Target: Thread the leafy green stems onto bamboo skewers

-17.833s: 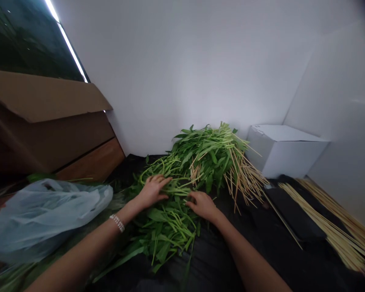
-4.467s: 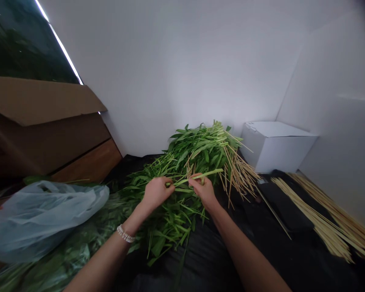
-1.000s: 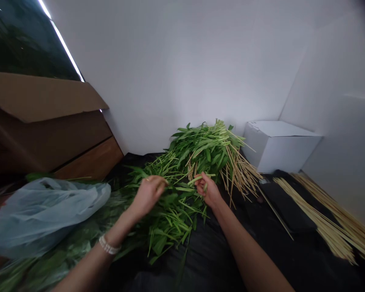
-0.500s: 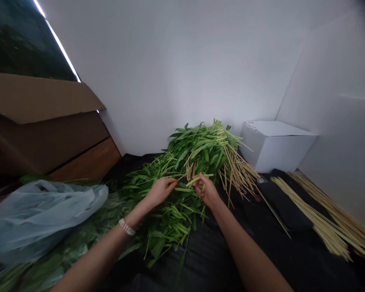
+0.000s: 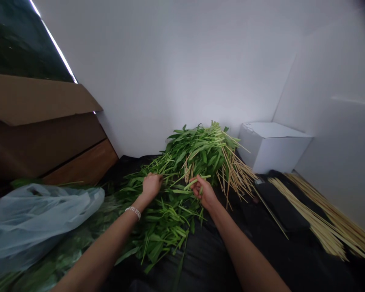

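My right hand (image 5: 204, 192) is closed on a few pale green stems (image 5: 192, 184), their cut ends poking out past the fingers. Over the leafy pile, my left hand (image 5: 152, 185) is curled with its back to me; what its fingers hold, if anything, is hidden. Beneath and around both hands spread loose water spinach-like greens (image 5: 164, 227) with long narrow leaves. Just beyond lies a heap of bundled greens (image 5: 197, 144), with thin wooden sticks (image 5: 235, 172) jutting out on its right side.
A thin plastic bag (image 5: 39, 219) lies at left in front of a cardboard box (image 5: 42, 138). At right stand a white box (image 5: 280, 150), a dark flat case (image 5: 284, 207) and long rows of sticks (image 5: 314, 221). Black sheeting (image 5: 213, 251) covers the surface.
My left hand has moved left, away from my right hand, and turned so its back faces me. The right hand stays nearly in place with the stems.
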Demonstrator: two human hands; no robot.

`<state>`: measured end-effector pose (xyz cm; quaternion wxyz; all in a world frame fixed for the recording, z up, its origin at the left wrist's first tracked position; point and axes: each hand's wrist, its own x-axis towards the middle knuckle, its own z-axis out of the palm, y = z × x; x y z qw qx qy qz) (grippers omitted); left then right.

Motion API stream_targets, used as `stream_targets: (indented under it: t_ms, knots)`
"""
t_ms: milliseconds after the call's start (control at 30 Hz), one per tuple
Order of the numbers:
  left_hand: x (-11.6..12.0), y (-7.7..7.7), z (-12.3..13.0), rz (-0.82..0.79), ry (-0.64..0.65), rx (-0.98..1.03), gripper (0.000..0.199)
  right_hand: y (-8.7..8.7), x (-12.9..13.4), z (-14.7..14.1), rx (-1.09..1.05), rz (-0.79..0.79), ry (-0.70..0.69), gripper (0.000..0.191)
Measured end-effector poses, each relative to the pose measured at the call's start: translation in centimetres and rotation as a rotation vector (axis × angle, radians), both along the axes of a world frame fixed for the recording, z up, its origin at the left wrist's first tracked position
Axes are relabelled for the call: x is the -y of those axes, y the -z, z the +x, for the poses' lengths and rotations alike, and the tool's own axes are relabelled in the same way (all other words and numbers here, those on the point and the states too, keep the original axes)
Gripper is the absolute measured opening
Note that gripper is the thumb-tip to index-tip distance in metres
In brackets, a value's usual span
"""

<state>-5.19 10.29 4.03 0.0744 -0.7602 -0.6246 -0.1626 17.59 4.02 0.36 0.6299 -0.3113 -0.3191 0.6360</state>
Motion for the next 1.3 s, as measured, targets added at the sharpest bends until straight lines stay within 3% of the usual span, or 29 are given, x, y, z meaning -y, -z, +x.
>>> stream_targets:
  t_ms: [100, 167, 267, 333, 433, 533, 667, 767, 833, 933, 1067, 1300]
  knots:
    - [-0.4, -2.3, -1.2, 0.072, -0.073, 0.092, 0.026, -0.1, 0.1, -0.1, -0.011, -0.011, -0.005, 0.039]
    - [-0.2, -4.2, -1.7, 0.16, -0.086, 0.28, 0.027, -0.1, 0.1, -0.2, -0.027, -0.033, 0.001, 0.035]
    - [1.3, -6.3, -1.2, 0.295, 0.072, 0.568, 0.026, 0.0, 0.1, -0.4, -0.075, -0.037, 0.011, 0.025]
    - [2.8, -6.8, -0.1, 0.329, 0.236, 0.594, 0.023, -0.1, 0.1, -0.4, -0.102, -0.001, 0.029, 0.018]
    - [5.0, -6.3, 1.7, 0.305, 0.396, 0.464, 0.018, -0.4, 0.2, -0.5, -0.102, 0.042, 0.087, 0.01]
    - [6.2, -4.8, 2.9, 0.264, 0.436, 0.291, 0.016, -0.8, 0.4, -0.5, -0.076, 0.042, 0.096, 0.007]
    - [7.0, -3.0, 3.5, 0.203, 0.492, 0.127, 0.017, -1.0, 0.9, -0.8, -0.034, 0.058, 0.021, 0.025]
    - [7.4, -2.4, 3.5, 0.193, 0.528, 0.056, 0.02, -1.0, 1.0, -1.0, 0.019, 0.071, 0.043, 0.031]
    - [7.7, -2.5, 3.1, 0.236, 0.508, 0.067, 0.025, -0.9, 0.9, -1.0, 0.037, 0.057, 0.066, 0.033]
    - [7.7, -3.2, 1.9, 0.406, 0.354, 0.215, 0.036, -0.9, 0.6, -0.7, 0.0, 0.038, 0.081, 0.033]
    - [7.8, -3.7, -0.1, 0.53, 0.168, 0.421, 0.016, -0.9, 0.3, 0.0, -0.124, -0.032, 0.088, 0.033]
    - [8.7, -2.3, 0.0, 0.482, 0.28, 0.265, 0.017, -0.4, 0.0, 0.3, -0.255, -0.127, 0.009, 0.03]
